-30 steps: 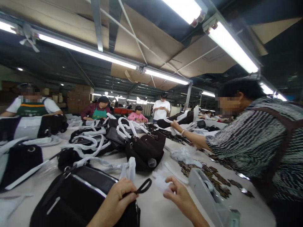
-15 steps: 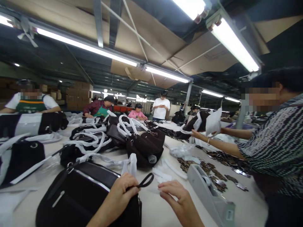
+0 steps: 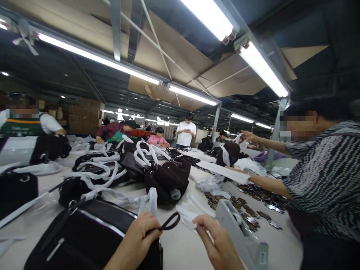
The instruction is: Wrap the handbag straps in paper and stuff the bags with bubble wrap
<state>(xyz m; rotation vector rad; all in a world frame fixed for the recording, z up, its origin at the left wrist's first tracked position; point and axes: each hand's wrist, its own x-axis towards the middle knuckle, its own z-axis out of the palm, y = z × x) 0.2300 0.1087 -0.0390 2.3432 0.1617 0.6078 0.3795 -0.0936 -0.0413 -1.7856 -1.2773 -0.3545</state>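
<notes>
A dark bag [image 3: 92, 236] with a silvery zip edge lies on the table in front of me. My left hand [image 3: 140, 236] pinches a thin black strap loop [image 3: 170, 222] at the bag's right end; the loop sticks out past the fingertips. To the right, my right hand [image 3: 215, 238] has thumb and fingers close around the tip of a thin whitish piece [image 3: 194, 224], too faint to make out fully. A grey tape dispenser [image 3: 239, 232] stands just beyond my right hand.
Dark bags with white-wrapped handles [image 3: 165, 178] are piled behind. Brown metallic tags [image 3: 244, 210] and clear plastic [image 3: 209, 183] lie at the right. A person in a patterned top [image 3: 329, 180] reaches in from the right. Other people are farther back.
The view has shifted, so the bags appear farther left. My right hand has moved slightly away from the loop. The person at the right has spread their hands, with a white strip now stretched out.
</notes>
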